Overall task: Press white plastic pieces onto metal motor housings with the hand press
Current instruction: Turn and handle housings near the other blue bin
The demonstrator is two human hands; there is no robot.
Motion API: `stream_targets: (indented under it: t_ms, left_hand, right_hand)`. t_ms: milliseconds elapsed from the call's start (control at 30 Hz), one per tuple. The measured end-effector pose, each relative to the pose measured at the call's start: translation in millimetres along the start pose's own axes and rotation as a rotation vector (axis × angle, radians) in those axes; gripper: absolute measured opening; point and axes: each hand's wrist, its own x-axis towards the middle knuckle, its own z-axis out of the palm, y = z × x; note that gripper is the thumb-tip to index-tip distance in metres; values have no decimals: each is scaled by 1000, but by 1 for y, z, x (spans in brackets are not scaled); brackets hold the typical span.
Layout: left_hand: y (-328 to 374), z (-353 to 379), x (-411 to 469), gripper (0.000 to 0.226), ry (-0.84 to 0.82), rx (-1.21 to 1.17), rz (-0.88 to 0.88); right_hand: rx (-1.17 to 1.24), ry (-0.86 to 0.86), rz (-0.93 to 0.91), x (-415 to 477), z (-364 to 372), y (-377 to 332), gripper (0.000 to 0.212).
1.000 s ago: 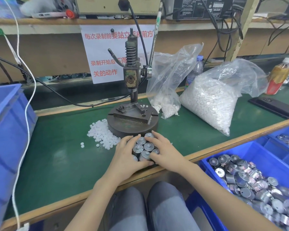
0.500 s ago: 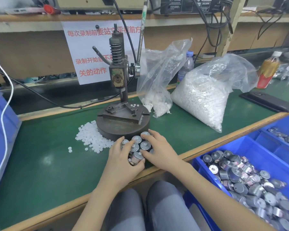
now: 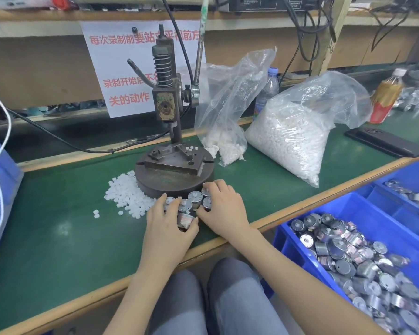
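- Right at the near edge of the green surface (image 3: 58, 226), a small cluster of metal motor housings (image 3: 195, 198) stands shaft-up, touching the front of the hand press's round base (image 3: 174, 176). With that base as dial centre and 12 o'clock pointing away from the person, the cluster is at 6 o'clock.
- The left hand (image 3: 166, 228) comes in from 7 o'clock. Its grip is closed round the cluster's near left side, the thumb hooked under one housing that lies on its side with a reddish label.
- The right hand (image 3: 224, 209) comes in from 5 o'clock. Its fingers curl over the housings on the right of the cluster, and its thumb presses their near side, so both grips hold the group between them.
- The hand press (image 3: 166, 105) rises from the back of the base with its coil spring on top. Its lever points up toward 1 o'clock, and no hand is on it.
- Loose white plastic pieces (image 3: 127, 194) are heaped on the surface at 8 o'clock, touching the base, and a few lie on the fixture plate.
- A small clear bag (image 3: 224, 100) with few pieces left stands at 2 o'clock. A fuller large bag (image 3: 295, 131) stands beyond it at 3 o'clock.
- A blue bin (image 3: 298, 240) heaped with more motors sits below the surface edge at 4 o'clock.
- A paper sign (image 3: 111, 68) with red print hangs behind the press at 11 o'clock.
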Motion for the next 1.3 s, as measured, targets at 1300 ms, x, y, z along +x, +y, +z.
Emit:
stream_targets:
  t_ms: [1300]
  left_hand:
    - [0, -3, 4, 36, 30, 87, 53]
  right_hand:
    - [146, -14, 73, 17, -14, 25, 50]
